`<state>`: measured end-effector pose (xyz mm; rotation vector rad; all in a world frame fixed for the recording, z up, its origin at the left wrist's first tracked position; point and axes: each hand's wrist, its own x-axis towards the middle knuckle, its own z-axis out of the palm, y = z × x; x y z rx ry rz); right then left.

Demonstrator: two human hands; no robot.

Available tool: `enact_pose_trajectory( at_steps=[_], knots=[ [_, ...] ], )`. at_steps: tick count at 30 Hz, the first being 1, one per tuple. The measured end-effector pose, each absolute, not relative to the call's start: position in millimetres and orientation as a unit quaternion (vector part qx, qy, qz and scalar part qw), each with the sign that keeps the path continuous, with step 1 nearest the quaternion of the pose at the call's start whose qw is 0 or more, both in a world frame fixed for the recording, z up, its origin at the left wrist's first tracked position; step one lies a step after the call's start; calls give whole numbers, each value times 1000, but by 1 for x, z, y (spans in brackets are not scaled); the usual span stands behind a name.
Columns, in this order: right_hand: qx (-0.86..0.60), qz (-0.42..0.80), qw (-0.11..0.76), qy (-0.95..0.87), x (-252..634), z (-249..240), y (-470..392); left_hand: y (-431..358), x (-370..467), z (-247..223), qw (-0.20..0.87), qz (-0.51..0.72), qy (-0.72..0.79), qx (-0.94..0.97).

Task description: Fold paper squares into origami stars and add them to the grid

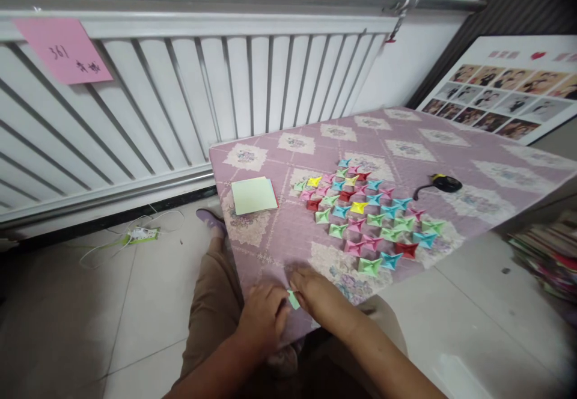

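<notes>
Near the front edge of the cloth-covered table, a small folded piece of light green paper (294, 300) sits between my two hands. My left hand (265, 313) is closed at its left side, fingers curled against the paper. From the right, my right hand (315, 294) pinches the paper's other side, its fingertips partly hidden. Beyond them stand several folded paper boats (359, 208) in green, pink, blue, red and yellow, set in slanting rows. To the left lies a stack of square paper sheets (255, 196), pale green on top.
A black object with a short tail (446, 183) lies on the patterned tablecloth (288, 243) at the right. Behind is a white radiator (252, 80) with a pink note (63, 50). A photo board (500, 92) leans at right; a power strip (142, 235) with cables is on the floor.
</notes>
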<state>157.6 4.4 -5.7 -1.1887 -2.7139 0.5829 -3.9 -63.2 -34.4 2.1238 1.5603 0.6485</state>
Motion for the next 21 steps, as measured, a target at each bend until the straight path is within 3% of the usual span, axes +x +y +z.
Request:
enact_pose_trajectory(
  at_steps=[9,21],
  knots=[
    [-408,209,122,-880,169,-18,2,-25,2,-19,241,90,577,775],
    [-404,222,158,-873,184,-24,-3,-20,0,-11,250,66,563,785]
  ],
)
